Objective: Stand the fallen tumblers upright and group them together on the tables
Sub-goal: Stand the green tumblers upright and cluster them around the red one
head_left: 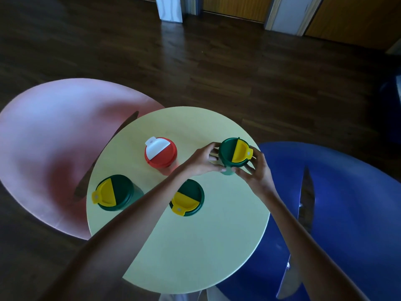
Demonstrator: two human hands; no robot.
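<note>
While three tumblers stand nearby, both hands' grip clasps a green tumbler (233,155) upright: left hand (202,160), right hand (256,172).

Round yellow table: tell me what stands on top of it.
On the round yellow table: red tumbler with white flap and three green tumblers with yellow flaps, upright. Both hands grip the far-right one, hiding its base.

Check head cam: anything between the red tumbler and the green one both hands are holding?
Only the left hand itself, on the near side of the held green tumbler. Otherwise bare yellow table up to the red tumbler, per the head view.
</note>
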